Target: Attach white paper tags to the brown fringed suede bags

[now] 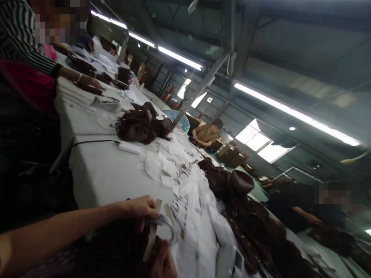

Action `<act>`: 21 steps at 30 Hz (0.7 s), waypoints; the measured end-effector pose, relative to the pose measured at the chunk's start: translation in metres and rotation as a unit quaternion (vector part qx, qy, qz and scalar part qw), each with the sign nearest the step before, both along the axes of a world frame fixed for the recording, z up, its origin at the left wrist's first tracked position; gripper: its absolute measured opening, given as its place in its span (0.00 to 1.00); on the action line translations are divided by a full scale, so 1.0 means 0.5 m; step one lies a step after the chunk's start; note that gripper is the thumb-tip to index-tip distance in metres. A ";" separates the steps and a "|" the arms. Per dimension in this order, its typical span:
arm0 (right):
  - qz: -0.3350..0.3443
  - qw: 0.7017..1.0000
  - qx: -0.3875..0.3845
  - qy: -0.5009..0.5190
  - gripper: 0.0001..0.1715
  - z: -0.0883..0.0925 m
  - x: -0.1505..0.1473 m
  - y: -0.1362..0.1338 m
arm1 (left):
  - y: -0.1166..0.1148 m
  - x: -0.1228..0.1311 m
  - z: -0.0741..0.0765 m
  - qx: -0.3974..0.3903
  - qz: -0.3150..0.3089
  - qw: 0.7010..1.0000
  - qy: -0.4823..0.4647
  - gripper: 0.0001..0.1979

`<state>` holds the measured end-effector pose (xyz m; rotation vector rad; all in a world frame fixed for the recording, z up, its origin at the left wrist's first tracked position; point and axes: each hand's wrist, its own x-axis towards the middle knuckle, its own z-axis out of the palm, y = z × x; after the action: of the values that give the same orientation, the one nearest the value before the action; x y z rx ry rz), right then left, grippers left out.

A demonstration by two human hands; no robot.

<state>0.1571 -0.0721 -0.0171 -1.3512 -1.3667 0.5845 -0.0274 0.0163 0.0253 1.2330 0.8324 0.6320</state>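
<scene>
My left hand [142,208] is closed in a pinch on the upper part of a narrow beige strip [150,241], which runs down toward my right hand. My right hand [166,262] is low in the view, its fingers curled against a dark brown leather piece [116,247]; its exact grip is partly hidden. Just beside my left fingers is a grey curved loop [166,221], perhaps a scissors handle, though its kind is not clear. The brown piece lies in deep shadow below my left forearm, so its shape is hard to make out.
White paper pieces and strips [197,216] cover the table's middle. Brown leather bags [142,125] lie farther up, with a larger brown heap [249,208] at right. A white power strip [129,147] trails a black cable. Co-workers' hands [87,82] work at the far left and right.
</scene>
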 end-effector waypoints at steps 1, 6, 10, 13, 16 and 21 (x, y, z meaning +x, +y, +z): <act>-0.060 0.998 0.011 -0.022 0.26 0.021 0.017 0.001 | 0.010 -0.010 0.018 -0.015 -0.011 1.000 0.003 0.15; -0.033 0.991 0.054 -0.117 0.28 0.107 0.036 0.035 | 0.028 -0.035 0.111 -0.076 -0.140 0.987 0.000 0.13; 0.089 0.987 0.023 -0.129 0.34 0.079 0.001 0.058 | -0.003 -0.030 0.102 -0.146 -0.163 0.974 -0.057 0.10; 0.080 0.987 0.049 -0.129 0.35 0.036 -0.005 0.063 | -0.030 -0.024 0.037 -0.210 -0.118 0.966 -0.099 0.10; 0.122 0.983 0.003 -0.138 0.35 0.015 0.005 0.062 | -0.044 -0.021 -0.030 -0.233 -0.060 0.963 -0.124 0.10; 0.189 0.975 -0.072 -0.094 0.32 0.039 0.028 0.056 | -0.039 -0.032 -0.056 -0.218 -0.053 0.968 -0.114 0.11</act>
<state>0.1709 -0.0441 0.0023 -1.2939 -1.7854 0.8382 -0.0433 -0.0030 -0.0029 0.7821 0.6618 0.4605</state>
